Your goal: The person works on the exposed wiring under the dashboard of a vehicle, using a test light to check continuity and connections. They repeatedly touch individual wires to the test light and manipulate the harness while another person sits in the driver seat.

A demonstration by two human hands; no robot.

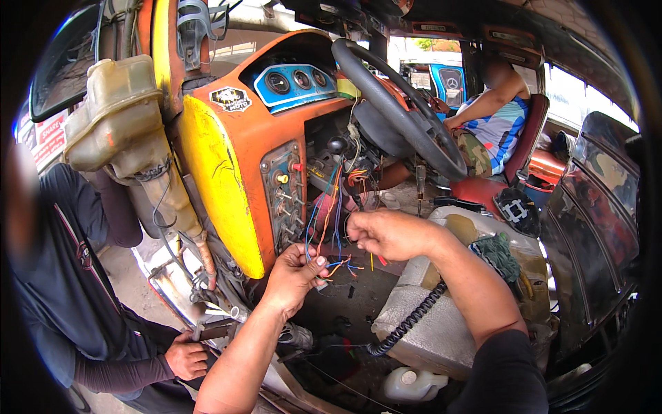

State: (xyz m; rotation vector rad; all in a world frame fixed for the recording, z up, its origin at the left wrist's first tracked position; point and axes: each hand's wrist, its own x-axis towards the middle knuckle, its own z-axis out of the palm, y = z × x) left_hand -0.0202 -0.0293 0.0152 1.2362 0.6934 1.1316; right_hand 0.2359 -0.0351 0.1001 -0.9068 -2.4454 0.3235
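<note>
My left hand (296,276) is closed in a pinch on thin electrical wires, their loose blue and orange ends poking out past the thumb. Those blue and orange wires (329,207) hang down from the open space under the dashboard. Just to the right, my right hand (389,233) has its fingers curled around more wires. Short red and yellow wire ends (378,261) show below it. What lies inside the right fingers is mostly hidden. A bunch of orange wires (357,176) sits higher up, behind the hands.
An orange dashboard (276,127) carries gauges and a switch panel (283,196). The steering wheel (414,103) stands above my right arm. A coiled black cord (407,324) crosses the worn seat (393,310); a white jug (414,384) lies below. One person stands at left, another sits at right.
</note>
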